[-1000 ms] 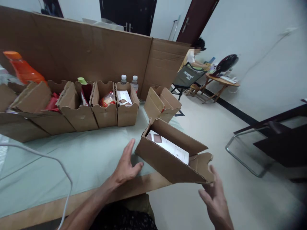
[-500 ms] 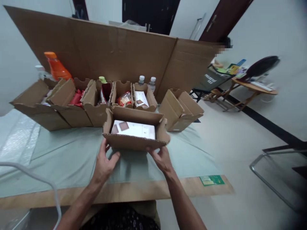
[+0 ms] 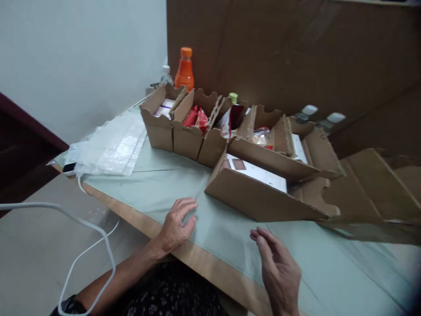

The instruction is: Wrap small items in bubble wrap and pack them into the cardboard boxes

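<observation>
An open cardboard bin (image 3: 256, 199) rests on the green cloth (image 3: 158, 184) in front of me, with a white box (image 3: 259, 173) inside it. My left hand (image 3: 177, 226) hovers near the table's front edge, left of this bin, its fingers apart and nothing in them. Closer to me than the bin, my right hand (image 3: 279, 267) has its fingers stretched out and holds nothing. Both hands are clear of the cardboard. Behind stands a row of similar bins; they hold purple-white boxes (image 3: 165, 107), red packets (image 3: 196, 118), a dark red and white bag (image 3: 229, 120) and a clear-wrapped packet (image 3: 261, 137).
An orange bottle (image 3: 185, 70) and several other bottles stand behind the row, before a tall cardboard panel (image 3: 263, 52). Bubble-wrap bags (image 3: 112, 142) lie at the left end. Another cardboard bin (image 3: 371, 193) is at the right. A white cable (image 3: 105, 237) loops at the lower left.
Both hands have let go of the front bin and drawn back toward me; it now stands on the cloth. My view has swung left, bringing in the bubble-wrap bags.
</observation>
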### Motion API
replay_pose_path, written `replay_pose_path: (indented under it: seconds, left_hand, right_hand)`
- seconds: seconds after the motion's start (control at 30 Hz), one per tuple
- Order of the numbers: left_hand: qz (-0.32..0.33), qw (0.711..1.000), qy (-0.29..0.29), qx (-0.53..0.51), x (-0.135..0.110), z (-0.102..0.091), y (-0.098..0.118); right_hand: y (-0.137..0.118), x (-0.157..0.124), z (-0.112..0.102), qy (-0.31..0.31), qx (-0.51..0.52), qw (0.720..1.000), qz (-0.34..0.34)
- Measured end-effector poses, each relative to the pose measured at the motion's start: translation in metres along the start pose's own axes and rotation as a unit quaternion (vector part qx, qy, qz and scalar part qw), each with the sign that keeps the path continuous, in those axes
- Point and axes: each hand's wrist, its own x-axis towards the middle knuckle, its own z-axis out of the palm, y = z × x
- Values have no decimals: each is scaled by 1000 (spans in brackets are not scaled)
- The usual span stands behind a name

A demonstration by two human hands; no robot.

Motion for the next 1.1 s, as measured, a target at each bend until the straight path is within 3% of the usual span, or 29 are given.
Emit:
replay_pose_path:
  seconds: [0.1,0.2,0.3,0.43,0.53,0.63,0.7,0.77,0.83,0.9,0.97,1.03,1.1]
  left_hand:
    - [17,1000,8,-8,-7,-4,-6]
    - [6,999,2,-45,-12,-2,-11]
    - [-23,996,-1,-85,-14,0,-13]
    - [-29,995,11,-91,-13,-1,-12]
    - [-14,994,17,-107,-13,1,-14]
    - [-15,991,14,-134,-15,7,-22]
    - [-7,988,14,-155,-16,14,-31]
    - [4,984,19,-177,-19,20,-38]
    - [-3,980,21,-197,-21,23,-40]
    - [-31,974,28,-221,-22,23,-38]
    - [-92,954,48,-280,-20,17,-33]
    - [-177,891,90,-407,-12,4,-28]
    - [-261,775,138,-558,-1,-14,-26]
  right_hand:
    - [-56,18,39,-128,19,977,-171]
    - [-116,43,94,-243,55,913,-324]
    - [-163,66,159,-328,53,848,-413]
    - [-210,92,255,-370,-44,790,-487]
    - [-238,107,324,-374,-150,726,-558]
    - [-257,115,379,-383,-215,665,-604]
    - [-265,116,404,-399,-227,641,-615]
    - [-269,116,417,-412,-229,629,-618]
    - [-270,116,417,-406,-218,635,-620]
    - [-270,116,403,-388,-185,654,-623]
    - [-267,115,375,-367,-134,680,-621]
    - [-259,110,335,-346,-66,710,-610]
    - [-244,101,289,-329,12,750,-574]
